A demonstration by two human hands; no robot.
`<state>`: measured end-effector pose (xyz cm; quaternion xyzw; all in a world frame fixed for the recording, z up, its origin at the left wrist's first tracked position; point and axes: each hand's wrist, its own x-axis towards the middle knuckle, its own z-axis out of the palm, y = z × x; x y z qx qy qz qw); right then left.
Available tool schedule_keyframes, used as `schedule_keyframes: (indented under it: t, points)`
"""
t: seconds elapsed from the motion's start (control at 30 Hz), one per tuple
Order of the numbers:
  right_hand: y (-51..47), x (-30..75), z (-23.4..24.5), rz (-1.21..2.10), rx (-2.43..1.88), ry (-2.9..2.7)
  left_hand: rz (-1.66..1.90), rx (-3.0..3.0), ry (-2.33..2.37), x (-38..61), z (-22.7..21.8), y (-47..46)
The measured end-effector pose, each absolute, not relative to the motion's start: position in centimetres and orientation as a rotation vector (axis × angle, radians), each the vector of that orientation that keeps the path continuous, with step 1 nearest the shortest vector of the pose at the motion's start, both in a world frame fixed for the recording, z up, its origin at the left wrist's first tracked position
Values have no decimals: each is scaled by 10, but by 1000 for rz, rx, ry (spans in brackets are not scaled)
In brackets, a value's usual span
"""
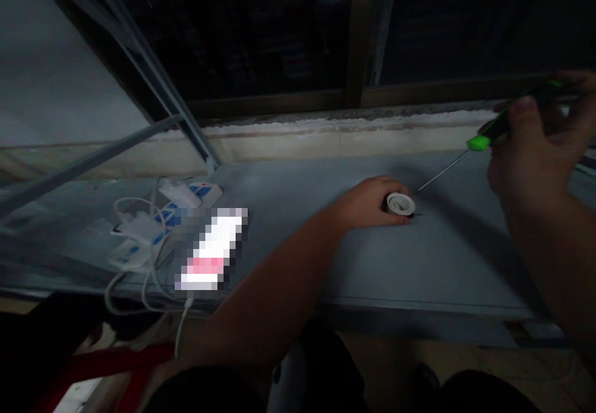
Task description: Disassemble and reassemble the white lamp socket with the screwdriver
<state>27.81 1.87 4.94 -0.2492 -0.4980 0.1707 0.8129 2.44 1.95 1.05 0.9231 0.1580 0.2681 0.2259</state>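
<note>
My left hand (367, 202) rests on the grey tabletop (419, 264) and is closed round a small white cylindrical fitting (399, 204) lying on its side, its open end facing right. My right hand (535, 146) is raised at the right and grips a screwdriver (488, 136) with a green and black handle. Its thin metal shaft slants down to the left, and the tip hangs just right of the fitting, a short gap away.
A white power strip (177, 205) with blue sockets, plugs and white cables (139, 276) lies at the table's left, beside a blurred white and pink object (212, 251). A dark window (279, 34) and ledge run behind. A slanted metal frame (153, 77) stands at left.
</note>
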Motion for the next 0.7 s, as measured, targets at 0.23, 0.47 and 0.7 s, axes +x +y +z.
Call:
schedule_keyframes:
  t: [0.23,0.47,0.7]
  points:
    - [42,287,29,723,-842,-644,910,2634,648,8,4,37]
    - [-105,280,28,1276,-809,-763,912,2683,800,-1,-1,43]
    - [-317,308,-102,1391,-1384,-938,812,2716,900,8,-3,34]
